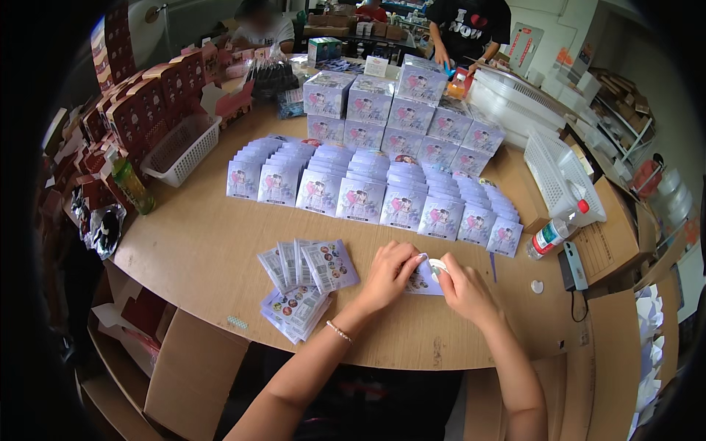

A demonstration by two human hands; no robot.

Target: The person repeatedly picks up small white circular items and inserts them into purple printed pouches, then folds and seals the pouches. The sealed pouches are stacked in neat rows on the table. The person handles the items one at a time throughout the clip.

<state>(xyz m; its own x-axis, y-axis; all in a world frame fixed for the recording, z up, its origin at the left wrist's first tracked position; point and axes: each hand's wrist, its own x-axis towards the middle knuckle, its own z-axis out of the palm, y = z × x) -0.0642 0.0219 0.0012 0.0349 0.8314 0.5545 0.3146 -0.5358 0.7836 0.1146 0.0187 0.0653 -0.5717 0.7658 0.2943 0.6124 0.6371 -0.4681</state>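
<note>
On the round wooden table, near its front edge, a small sticker sheet is pinned flat under both hands. The left hand is laid over the sheet's left part, its fingers curled together and pinched on the upper edge. The right hand is set on the sheet's right side, thumb and forefinger closed on a round white sticker at the top corner. Left of the sheet, a loose pile of printed sticker sheets is fanned out, well apart from the hands. Beyond the sheet, rows of pale purple packets are lined up upright, and behind them stacked purple boxes are seen. Right of the sheet, a plastic bottle with a red cap is lying beside a white basket. Another white basket is placed far left of the packets, with a green bottle close by.
</note>
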